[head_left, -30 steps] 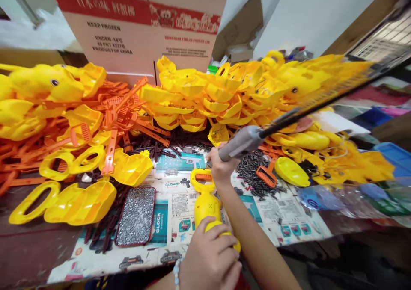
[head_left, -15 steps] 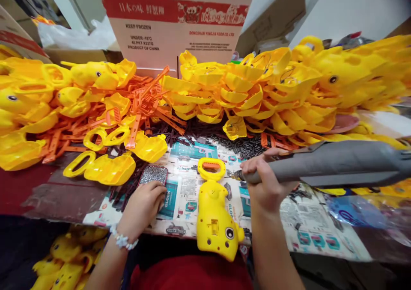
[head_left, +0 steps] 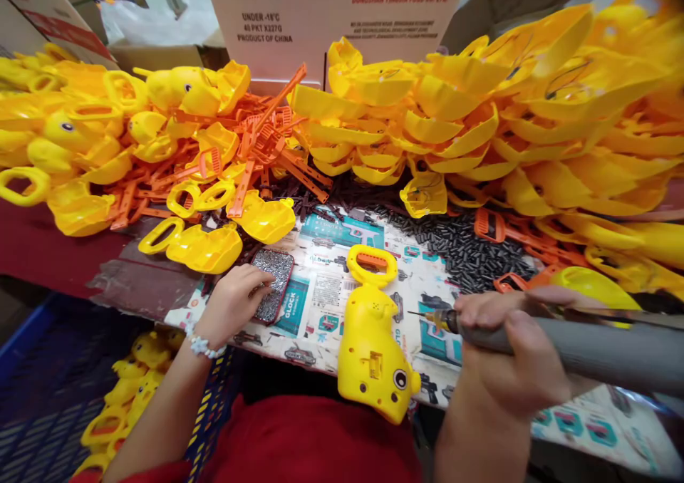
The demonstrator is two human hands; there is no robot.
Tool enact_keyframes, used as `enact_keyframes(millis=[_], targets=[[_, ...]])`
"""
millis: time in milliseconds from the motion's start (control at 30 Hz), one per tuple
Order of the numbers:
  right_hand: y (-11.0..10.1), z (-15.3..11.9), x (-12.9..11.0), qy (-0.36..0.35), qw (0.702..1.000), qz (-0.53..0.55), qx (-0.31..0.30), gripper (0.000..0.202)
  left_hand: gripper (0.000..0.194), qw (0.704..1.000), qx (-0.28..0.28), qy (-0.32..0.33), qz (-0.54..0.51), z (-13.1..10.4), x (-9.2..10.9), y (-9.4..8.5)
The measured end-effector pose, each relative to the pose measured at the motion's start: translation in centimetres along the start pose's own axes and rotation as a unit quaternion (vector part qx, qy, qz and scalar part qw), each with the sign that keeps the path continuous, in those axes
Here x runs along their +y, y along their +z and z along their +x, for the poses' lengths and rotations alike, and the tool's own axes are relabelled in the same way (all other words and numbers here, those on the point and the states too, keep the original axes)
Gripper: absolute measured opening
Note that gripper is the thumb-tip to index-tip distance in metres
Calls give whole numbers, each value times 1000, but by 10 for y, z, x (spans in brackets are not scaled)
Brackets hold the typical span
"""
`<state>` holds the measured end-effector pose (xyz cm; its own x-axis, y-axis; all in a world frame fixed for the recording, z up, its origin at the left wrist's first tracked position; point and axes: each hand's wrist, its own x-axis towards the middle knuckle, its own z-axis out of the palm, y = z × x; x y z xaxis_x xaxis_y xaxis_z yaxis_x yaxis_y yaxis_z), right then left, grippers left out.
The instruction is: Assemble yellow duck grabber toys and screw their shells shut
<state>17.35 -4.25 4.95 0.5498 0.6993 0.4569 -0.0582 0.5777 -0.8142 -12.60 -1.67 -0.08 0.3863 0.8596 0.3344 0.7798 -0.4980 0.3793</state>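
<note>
My left hand (head_left: 239, 303) rests at the near edge of a flat tray of small silvery screws (head_left: 271, 283), fingers bent together at its left side; whatever they pinch is too small to make out. My right hand (head_left: 507, 348) is wrapped round a grey power screwdriver (head_left: 598, 351), its thin bit pointing left above the printed sheet. Between my hands lies a yellow duck-shaped toy body (head_left: 368, 348) with screw holes, an eye and a ring handle (head_left: 372, 265) at its far end. Neither hand touches it.
Piles of yellow shells (head_left: 454, 120) and orange strips (head_left: 261, 148) line the back, before a carton (head_left: 342, 27). Black small parts (head_left: 475, 248) lie at centre right. Below left, a blue basket (head_left: 32, 369) holds yellow toys (head_left: 144, 390).
The view has shifted, so the table's items sit differently in the picture. My right hand and the screwdriver have moved right, away from the toy. My left hand remains at the screw tray.
</note>
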Motion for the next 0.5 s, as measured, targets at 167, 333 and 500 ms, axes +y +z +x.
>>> enact_keyframes(millis=[167, 333, 500], targets=[[13, -4, -4, 33, 999, 16, -14, 25, 19, 996, 26, 36, -83, 14, 27, 13], [25, -21, -39, 52, 987, 74, -132, 15, 22, 970, 48, 105, -213, 30, 70, 37], [23, -26, -46, 54, 981, 116, -143, 14, 15, 917, 71, 128, -371, 34, 92, 46]])
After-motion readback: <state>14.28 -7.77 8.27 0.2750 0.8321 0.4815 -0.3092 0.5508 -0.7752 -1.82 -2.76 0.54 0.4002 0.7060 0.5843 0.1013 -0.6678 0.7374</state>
